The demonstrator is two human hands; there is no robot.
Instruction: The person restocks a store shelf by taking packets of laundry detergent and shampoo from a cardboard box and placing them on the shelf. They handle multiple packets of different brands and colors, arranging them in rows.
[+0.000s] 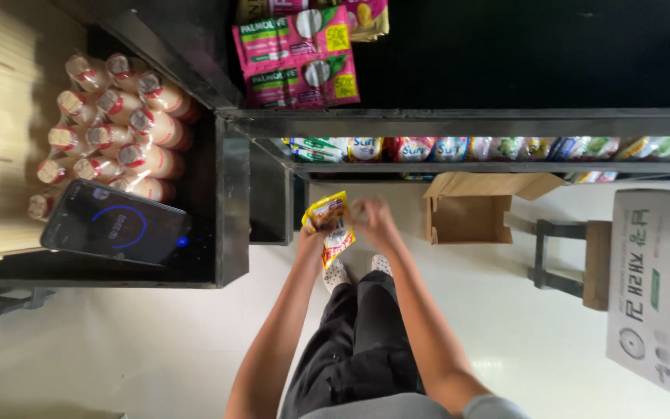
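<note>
Yellow-and-red snack packets point(329, 225) sit pinched in the left hand point(313, 233), arm stretched down before the black shelf point(459, 122). Right hand point(375, 221) reaches across, blurred fingers touching the packets' top edge; its grip is unclear.

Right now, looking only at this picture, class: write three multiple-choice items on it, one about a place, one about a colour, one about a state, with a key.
1. Where does the phone lie?
A. on the floor
B. on the black shelf, beside the bottles
C. in the cardboard box

2. What colour are the sachets on the top shelf?
A. pink
B. blue
C. white

3. How is the yellow-and-red packet held?
A. lying loose
B. in the left hand, right hand at its top
C. between the knees

Key: B, it rests by the bottles; A, they are pink; B, both hands meet at it.
</note>
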